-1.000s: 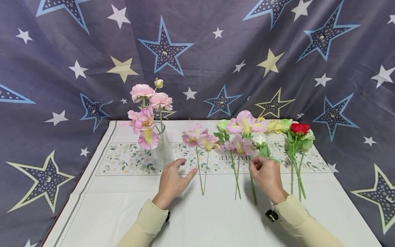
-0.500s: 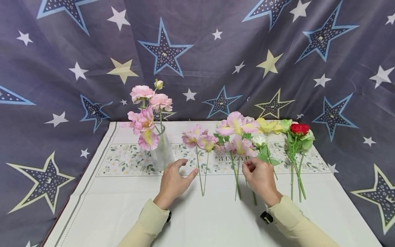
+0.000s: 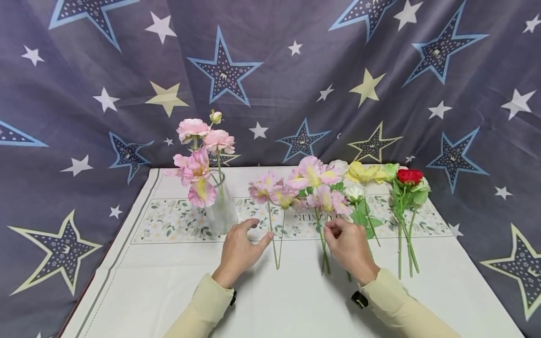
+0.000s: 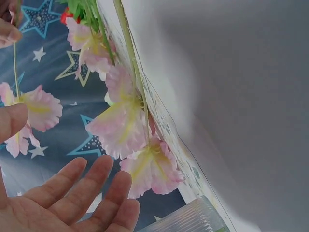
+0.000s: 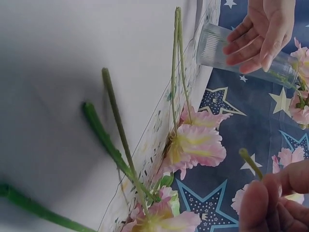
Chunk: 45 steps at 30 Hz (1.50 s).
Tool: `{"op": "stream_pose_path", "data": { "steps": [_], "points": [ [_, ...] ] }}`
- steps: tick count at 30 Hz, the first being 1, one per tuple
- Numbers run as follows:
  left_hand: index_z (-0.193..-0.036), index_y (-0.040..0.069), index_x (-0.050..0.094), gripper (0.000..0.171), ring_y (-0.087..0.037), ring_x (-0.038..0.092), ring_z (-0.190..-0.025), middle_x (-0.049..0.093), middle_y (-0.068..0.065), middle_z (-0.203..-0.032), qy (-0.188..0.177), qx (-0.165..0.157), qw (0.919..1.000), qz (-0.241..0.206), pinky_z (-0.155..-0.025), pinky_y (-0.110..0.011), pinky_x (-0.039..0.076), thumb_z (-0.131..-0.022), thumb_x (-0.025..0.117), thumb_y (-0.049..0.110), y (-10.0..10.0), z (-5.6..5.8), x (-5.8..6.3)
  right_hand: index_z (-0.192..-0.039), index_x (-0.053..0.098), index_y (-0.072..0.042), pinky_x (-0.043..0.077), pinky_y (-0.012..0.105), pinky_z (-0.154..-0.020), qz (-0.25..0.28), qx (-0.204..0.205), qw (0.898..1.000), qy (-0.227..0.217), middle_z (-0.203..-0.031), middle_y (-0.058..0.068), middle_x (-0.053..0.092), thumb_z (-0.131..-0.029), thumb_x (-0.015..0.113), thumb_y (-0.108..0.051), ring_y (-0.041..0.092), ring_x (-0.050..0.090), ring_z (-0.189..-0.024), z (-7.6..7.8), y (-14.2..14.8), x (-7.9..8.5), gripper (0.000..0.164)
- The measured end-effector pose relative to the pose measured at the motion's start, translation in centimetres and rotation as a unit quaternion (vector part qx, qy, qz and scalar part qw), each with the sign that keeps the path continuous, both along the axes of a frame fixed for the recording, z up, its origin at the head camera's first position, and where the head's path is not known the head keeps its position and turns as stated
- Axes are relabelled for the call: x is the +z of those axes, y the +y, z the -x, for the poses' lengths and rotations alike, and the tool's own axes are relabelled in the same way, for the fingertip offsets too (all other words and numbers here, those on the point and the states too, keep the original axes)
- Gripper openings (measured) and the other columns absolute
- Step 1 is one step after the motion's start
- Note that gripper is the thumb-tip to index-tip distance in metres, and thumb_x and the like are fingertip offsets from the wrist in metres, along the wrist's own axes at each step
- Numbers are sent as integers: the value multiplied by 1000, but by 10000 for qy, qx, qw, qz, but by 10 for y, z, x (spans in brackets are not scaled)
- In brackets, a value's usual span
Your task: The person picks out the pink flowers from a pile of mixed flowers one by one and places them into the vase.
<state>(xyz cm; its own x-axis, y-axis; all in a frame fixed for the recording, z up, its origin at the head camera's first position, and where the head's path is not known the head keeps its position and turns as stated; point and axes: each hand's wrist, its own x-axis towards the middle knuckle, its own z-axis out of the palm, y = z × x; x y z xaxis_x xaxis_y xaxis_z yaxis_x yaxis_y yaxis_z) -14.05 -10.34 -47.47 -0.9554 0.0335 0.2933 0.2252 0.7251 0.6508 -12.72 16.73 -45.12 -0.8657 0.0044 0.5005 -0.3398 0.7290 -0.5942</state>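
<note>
My right hand (image 3: 350,244) pinches the thin stem of a pink-and-yellow iris (image 3: 312,172). The stem's cut end (image 5: 251,162) sticks out past the fingertips in the right wrist view. The left hand (image 3: 241,251), fingers spread and holding nothing, is beside the clear ribbed glass vase (image 3: 221,213). That vase bears pink ranunculus (image 3: 193,130) with a bud and another iris (image 3: 196,171). Two irises (image 3: 270,190) lie right of the left hand, their stems crossing. More irises (image 3: 327,199) lie just behind the right hand.
On the right lie a red rose (image 3: 409,177), a white rose (image 3: 354,190) and a yellow flower (image 3: 365,173), with green stems toward the front. A floral printed band (image 3: 169,220) crosses the white tablecloth (image 3: 169,281). A starry curtain (image 3: 270,70) hangs behind.
My right hand has moved left with the iris, whose bloom now hangs nearer the two irises in the middle. The left hand has stayed nearly still beside the vase.
</note>
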Motion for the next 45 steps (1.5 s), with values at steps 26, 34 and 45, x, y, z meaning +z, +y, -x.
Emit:
{"op": "stream_pose_path", "data": {
  "steps": [26, 34, 45],
  "points": [
    [-121, 10, 72, 50, -32, 67, -108, 74, -7, -114, 225, -252, 9993, -159, -94, -51, 51, -87, 80, 46, 15, 1, 0, -77, 74, -5, 47, 19, -46, 86, 509, 9983, 256, -62, -2, 66, -82, 78, 5, 1, 56, -50, -4, -29, -1, 11],
    [-119, 10, 73, 48, -31, 66, -109, 74, -9, -112, 220, -374, 9986, -308, -95, -50, 49, -88, 79, 45, 22, 3, 1, -76, 73, -5, 47, 17, -45, 148, 601, 9978, 231, -62, -2, 66, -81, 78, 6, 1, 56, -51, -5, -36, -1, 13],
    [-124, 9, 72, 50, -29, 67, -108, 74, -7, -114, 103, -531, 9971, -528, -95, -50, 49, -90, 76, 47, 34, 5, 6, -75, 73, -8, 47, 17, -47, -3, 670, 9974, 280, -61, -4, 66, -81, 79, 5, 0, 57, -51, -8, -45, -4, 15]
  ]
}}
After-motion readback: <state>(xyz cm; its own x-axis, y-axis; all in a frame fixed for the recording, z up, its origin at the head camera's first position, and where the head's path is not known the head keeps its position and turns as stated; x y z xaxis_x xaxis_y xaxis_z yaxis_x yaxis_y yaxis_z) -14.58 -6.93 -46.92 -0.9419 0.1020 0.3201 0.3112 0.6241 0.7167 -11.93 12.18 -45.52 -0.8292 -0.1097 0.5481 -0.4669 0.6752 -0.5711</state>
